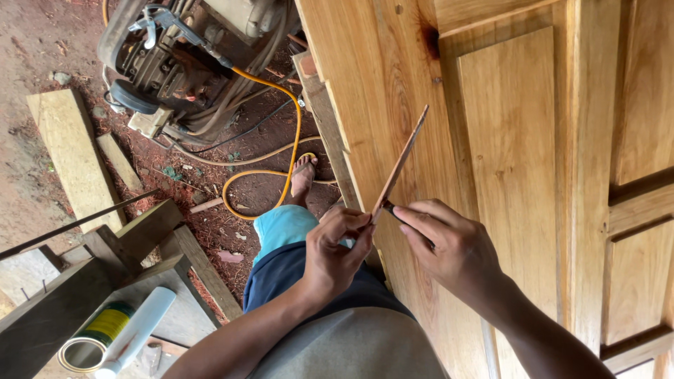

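Observation:
My left hand (335,254) pinches the near end of a thin flat wooden strip (401,161) that slants up over a panelled wooden door (519,140) lying flat. My right hand (453,249) meets the same end of the strip and holds a small dark tool (390,208) against it; what kind of tool it is I cannot tell. Both hands hover just above the door's near edge.
A machine with an engine (189,56) stands on the dirt ground, with a yellow hose (281,168) looping toward my bare foot (303,175). Planks (74,154) lie at left. A tin (95,335) and a white tube (140,330) rest on a wooden bench at lower left.

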